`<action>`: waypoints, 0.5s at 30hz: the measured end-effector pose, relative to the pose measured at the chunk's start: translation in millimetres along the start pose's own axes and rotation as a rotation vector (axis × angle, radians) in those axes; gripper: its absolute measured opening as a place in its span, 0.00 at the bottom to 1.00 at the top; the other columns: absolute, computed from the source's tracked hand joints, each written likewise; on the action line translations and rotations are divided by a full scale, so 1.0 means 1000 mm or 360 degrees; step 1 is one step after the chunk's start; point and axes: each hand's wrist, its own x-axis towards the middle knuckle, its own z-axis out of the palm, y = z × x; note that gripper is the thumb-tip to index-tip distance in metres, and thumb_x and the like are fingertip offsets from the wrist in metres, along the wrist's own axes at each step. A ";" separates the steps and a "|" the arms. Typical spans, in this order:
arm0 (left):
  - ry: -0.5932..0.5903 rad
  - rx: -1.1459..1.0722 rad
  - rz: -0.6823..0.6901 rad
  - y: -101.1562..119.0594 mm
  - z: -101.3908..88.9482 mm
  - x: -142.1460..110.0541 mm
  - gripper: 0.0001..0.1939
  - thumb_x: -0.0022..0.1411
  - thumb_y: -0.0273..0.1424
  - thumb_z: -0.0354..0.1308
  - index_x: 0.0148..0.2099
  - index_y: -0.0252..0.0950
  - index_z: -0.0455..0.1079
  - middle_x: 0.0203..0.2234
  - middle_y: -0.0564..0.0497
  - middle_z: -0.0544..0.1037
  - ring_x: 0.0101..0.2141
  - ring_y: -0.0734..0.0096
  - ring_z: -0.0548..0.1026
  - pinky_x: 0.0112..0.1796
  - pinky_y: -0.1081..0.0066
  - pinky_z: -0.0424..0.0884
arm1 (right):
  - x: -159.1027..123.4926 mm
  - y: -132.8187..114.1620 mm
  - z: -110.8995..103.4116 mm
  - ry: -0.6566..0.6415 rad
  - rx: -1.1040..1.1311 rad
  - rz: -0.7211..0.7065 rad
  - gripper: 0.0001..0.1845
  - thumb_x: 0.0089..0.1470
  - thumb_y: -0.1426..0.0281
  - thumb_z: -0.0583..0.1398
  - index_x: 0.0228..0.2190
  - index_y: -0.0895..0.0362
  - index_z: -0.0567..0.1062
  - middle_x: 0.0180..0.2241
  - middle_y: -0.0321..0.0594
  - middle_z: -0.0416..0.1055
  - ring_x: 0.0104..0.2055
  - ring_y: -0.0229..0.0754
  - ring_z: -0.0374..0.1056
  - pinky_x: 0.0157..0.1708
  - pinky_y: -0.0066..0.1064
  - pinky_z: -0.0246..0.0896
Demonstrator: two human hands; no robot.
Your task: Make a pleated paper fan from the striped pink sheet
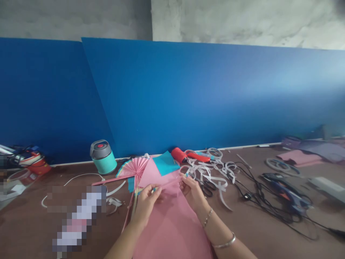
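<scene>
My left hand point(147, 203) and my right hand point(192, 192) are raised over the table's middle, each with its fingers pinched. Between them a narrow folded strip of pink paper point(170, 183) is stretched, one end in each hand. Below lies a large pink sheet of paper point(172, 230). Just beyond my hands is a pleated pink paper fan point(136, 167), partly spread. A turquoise sheet point(166, 163) rests on the pink paper beside it. Scissors point(208, 187) with dark handles lie right of my right hand, partly under white strips point(206, 172).
A teal container point(104, 160) with a grey lid stands back left. Behind the papers lies a red spool point(178, 155). On the right are black cables point(256, 192) and a blue glue gun point(289, 196). A blue partition point(188, 97) borders the brown table point(237, 233).
</scene>
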 end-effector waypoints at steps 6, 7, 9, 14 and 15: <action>0.0134 -0.0068 0.0022 -0.002 -0.007 0.006 0.19 0.46 0.41 0.68 0.36 0.32 0.72 0.24 0.51 0.78 0.27 0.64 0.79 0.29 0.70 0.74 | -0.001 -0.002 -0.001 -0.0050 -0.0142 -0.0086 0.12 0.37 0.73 0.70 0.27 0.57 0.73 0.22 0.30 0.66 0.22 0.31 0.61 0.22 0.23 0.56; 0.0156 -0.0080 0.0037 -0.001 -0.008 0.006 0.19 0.46 0.41 0.68 0.36 0.33 0.72 0.23 0.52 0.77 0.27 0.64 0.79 0.29 0.71 0.74 | -0.001 -0.002 -0.002 -0.0045 -0.0183 -0.0105 0.13 0.36 0.73 0.70 0.26 0.57 0.73 0.22 0.30 0.66 0.22 0.31 0.60 0.22 0.23 0.55; 0.0185 -0.0102 0.0068 0.002 -0.008 0.005 0.19 0.44 0.40 0.69 0.35 0.33 0.72 0.23 0.52 0.77 0.27 0.64 0.79 0.29 0.71 0.74 | -0.001 -0.003 -0.003 -0.0039 -0.0256 -0.0129 0.12 0.36 0.73 0.69 0.24 0.57 0.71 0.21 0.30 0.65 0.21 0.31 0.60 0.22 0.24 0.54; 0.0216 -0.0228 0.0129 0.004 -0.003 0.001 0.22 0.46 0.40 0.69 0.42 0.34 0.72 0.28 0.52 0.77 0.29 0.65 0.79 0.31 0.71 0.74 | -0.003 -0.004 -0.001 -0.0075 -0.0248 -0.0111 0.13 0.37 0.73 0.68 0.24 0.56 0.69 0.21 0.29 0.64 0.21 0.31 0.58 0.23 0.24 0.54; 0.0209 -0.0305 0.0125 0.004 -0.002 0.001 0.24 0.46 0.39 0.70 0.45 0.35 0.71 0.29 0.52 0.76 0.30 0.66 0.79 0.31 0.71 0.74 | -0.003 -0.003 0.000 -0.0067 -0.0240 -0.0094 0.13 0.37 0.73 0.68 0.24 0.56 0.69 0.21 0.29 0.64 0.22 0.31 0.59 0.23 0.24 0.54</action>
